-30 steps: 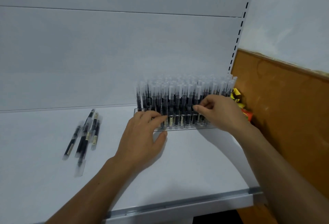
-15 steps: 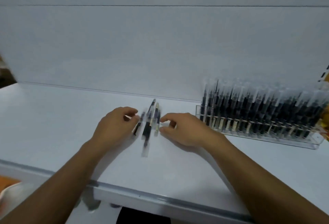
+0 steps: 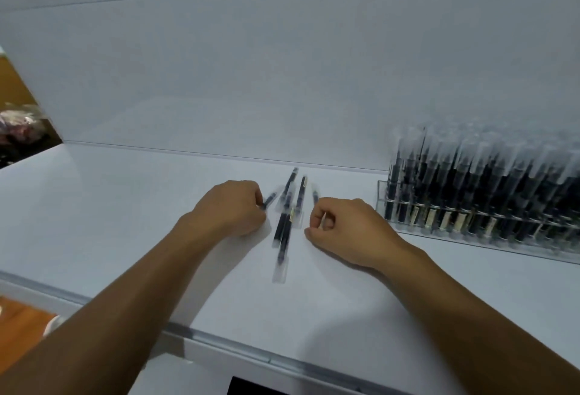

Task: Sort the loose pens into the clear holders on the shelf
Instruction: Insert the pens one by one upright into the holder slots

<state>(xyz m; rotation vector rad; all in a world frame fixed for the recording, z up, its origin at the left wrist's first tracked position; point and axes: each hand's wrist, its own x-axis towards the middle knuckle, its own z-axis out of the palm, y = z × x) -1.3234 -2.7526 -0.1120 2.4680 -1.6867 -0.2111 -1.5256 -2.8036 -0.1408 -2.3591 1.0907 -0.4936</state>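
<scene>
Your forearms reach in over the front lip of the shelf (image 3: 125,222) at the bottom of the frame. At centre, your left hand (image 3: 230,206) is curled, fingertips pinching the near end of the leftmost pen (image 3: 269,200). Your right hand (image 3: 345,231) is curled too and seems to nip the rightmost pen (image 3: 315,196) between thumb and forefinger. Between them the loose pens (image 3: 284,231) lie overlapping on the shelf. Draw both hands inward and gather them into one bundle with the ends aligned, because the slick sleeves will probably slide. Further back, at right, the clear holder (image 3: 381,206) looks densely packed, so find a free slot before lifting.
</scene>
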